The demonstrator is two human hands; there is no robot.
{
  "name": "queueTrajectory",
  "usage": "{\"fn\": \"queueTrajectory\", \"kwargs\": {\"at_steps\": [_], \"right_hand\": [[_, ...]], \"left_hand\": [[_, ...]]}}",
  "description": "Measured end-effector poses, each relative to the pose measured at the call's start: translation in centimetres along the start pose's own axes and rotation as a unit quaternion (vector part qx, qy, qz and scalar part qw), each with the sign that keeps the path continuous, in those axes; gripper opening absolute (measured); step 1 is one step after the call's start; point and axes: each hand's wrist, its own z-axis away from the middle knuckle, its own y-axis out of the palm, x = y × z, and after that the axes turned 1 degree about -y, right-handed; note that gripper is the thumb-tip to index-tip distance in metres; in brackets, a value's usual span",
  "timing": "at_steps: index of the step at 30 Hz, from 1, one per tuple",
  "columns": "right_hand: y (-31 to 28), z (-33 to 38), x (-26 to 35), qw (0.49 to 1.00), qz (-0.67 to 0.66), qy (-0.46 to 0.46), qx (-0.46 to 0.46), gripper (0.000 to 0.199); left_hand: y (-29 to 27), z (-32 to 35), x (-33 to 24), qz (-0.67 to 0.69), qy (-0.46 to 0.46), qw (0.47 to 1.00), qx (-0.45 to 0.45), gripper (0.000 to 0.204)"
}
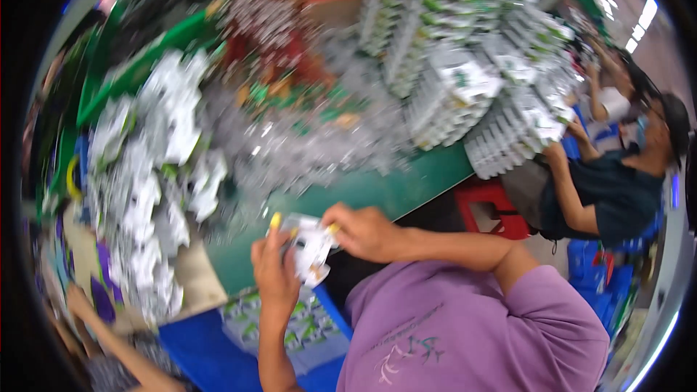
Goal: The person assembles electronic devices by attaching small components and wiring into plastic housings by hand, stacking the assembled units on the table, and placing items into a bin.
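Both hands are engaged on one white piece point(314, 252), a small flat part with a cut-out outline, located between them. The right hand point(369, 234) pinches its upper right edge between fingertips; the left hand point(277, 267) grips its left edge. Yellow covers show on fingertips of both hands. Blur and small size prevent me from reading the piece's surface.

Just beyond the grip runs a green tabletop point(377, 196); farther out on it lies a heap of clear plastic point(312, 156), mixed with green and orange bits. Left of the grip stands a loose pile of white parts point(145, 225), overlapping one another, with a green crate point(112, 98) behind it. Well beyond the right hand, to its upper right, white parts are nested in tight rows as stacks point(450, 94).

Below the left hand, a blue bin point(207, 352) contains white-and-green items in rows point(301, 327). To the right of the grip, past a red stool point(490, 207), a masked co-worker point(613, 189) has a hand near the stacks.
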Motion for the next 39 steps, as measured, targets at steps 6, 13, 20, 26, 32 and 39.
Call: {"fn": "queueTrajectory", "kwargs": {"at_steps": [6, 13, 20, 26, 32, 39], "right_hand": [[-11.2, 3.1, 5.2, 0.992, 0.084, 0.047, -0.085, 0.023], [-28.5, 9.5, 7.8, 0.910, 0.084, 0.107, -0.391, 0.020], [-41.6, 15.4, 1.0, 0.885, 0.087, 0.174, -0.423, 0.017], [-42.5, 15.3, -2.0, 0.877, 0.069, 0.197, -0.433, 0.021], [-42.2, 14.7, -3.6, 0.871, 0.024, 0.164, -0.463, 0.025], [-42.4, 17.0, -1.5, 0.846, 0.290, -0.030, -0.446, 0.033]], "left_hand": [[-2.1, -2.9, -3.9, -0.098, 0.136, 0.978, -0.126, 0.043], [0.0, -4.6, -5.1, -0.064, 0.152, 0.986, -0.036, 0.046], [0.6, -4.1, -6.1, -0.062, 0.149, 0.987, 0.022, 0.044], [0.9, -3.1, -6.8, -0.078, 0.121, 0.988, 0.046, 0.044], [1.3, -2.9, -7.3, -0.088, 0.107, 0.989, 0.050, 0.043], [2.6, -3.8, -6.9, -0.050, 0.116, 0.991, 0.053, 0.041]]}}
